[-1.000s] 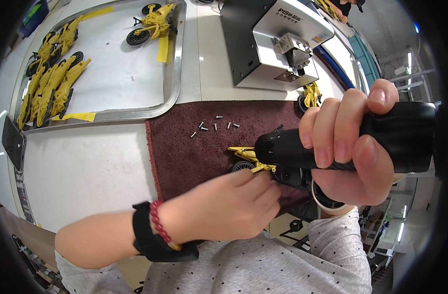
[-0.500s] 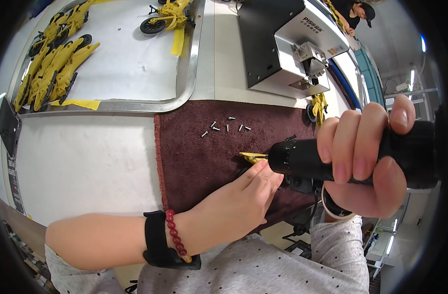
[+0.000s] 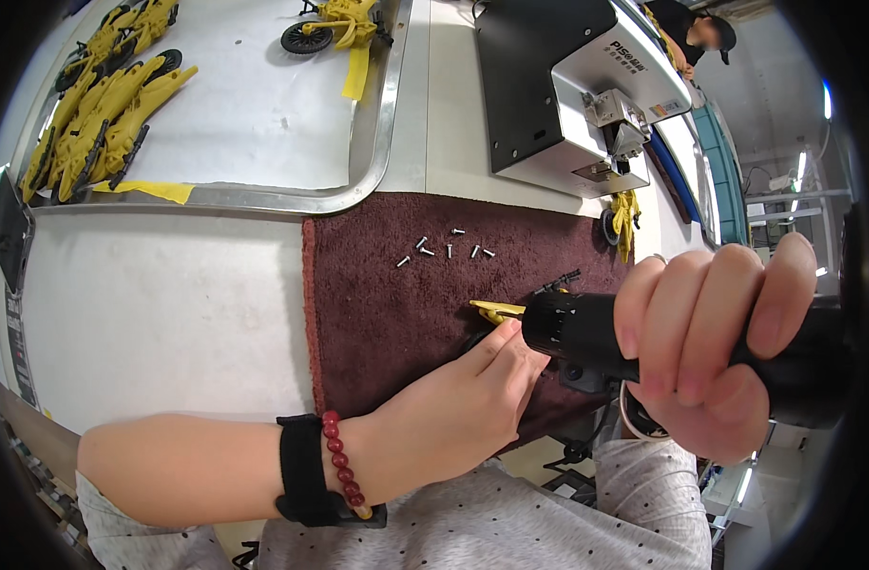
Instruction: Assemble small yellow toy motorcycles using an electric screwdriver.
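Note:
My right hand is wrapped round a thick black electric screwdriver, which lies nearly level across the picture. Its front end is over the fingertips of my left hand. Those fingers are closed on a yellow and black toy motorcycle on the dark red cloth mat. Most of the toy is hidden behind the screwdriver and my hand, as is the screwdriver's tip. Beyond my left hand, several small silver screws lie loose on the mat.
A metal-rimmed tray at the far left holds several yellow toy motorcycles. At the far side stands a black and silver boxy machine. Another yellow toy is beside it. A person in a black cap is at the far right.
My right hand and the rear of the screwdriver have come lower, toward me. My left hand stays on the toy. The whole view has shifted slightly.

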{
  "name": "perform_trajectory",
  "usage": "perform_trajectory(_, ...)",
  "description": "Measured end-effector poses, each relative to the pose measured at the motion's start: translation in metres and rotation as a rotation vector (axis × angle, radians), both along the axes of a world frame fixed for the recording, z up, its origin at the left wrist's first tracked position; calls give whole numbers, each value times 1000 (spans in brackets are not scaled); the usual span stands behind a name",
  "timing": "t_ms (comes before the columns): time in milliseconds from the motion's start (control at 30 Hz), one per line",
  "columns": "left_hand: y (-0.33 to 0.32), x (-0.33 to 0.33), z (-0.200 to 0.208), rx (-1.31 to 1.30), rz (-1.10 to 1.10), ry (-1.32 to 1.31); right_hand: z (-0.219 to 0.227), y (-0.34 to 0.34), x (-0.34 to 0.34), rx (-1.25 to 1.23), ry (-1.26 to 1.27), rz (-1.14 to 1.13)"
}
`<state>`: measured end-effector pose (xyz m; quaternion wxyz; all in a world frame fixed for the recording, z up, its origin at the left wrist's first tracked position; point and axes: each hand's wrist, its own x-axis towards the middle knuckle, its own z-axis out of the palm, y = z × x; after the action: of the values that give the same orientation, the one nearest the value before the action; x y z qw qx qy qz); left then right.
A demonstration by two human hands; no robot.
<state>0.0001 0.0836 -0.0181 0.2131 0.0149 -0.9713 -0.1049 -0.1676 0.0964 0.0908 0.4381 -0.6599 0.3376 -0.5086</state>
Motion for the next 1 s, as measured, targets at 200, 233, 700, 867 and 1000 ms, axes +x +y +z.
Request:
perform_trajectory(200, 5, -5, -7, 87, 18, 41, 1, -1, 18, 60, 48, -110)
perform_trajectory(233, 5, -4, -6, 90, 19, 43, 2, -3, 16, 62, 50, -109)
perform_trajectory(700, 6, -6, -4, 95, -6, 0, 3, 13, -9, -176, -315, -175)
perform_trajectory(867, 2, -6, -3, 85, 3, -19, 29, 40, -38, -265, -427, -239)
perform_trajectory(1000, -7, -9, -8, 101, -30, 76, 13, 65, -44, -316, -398, -493)
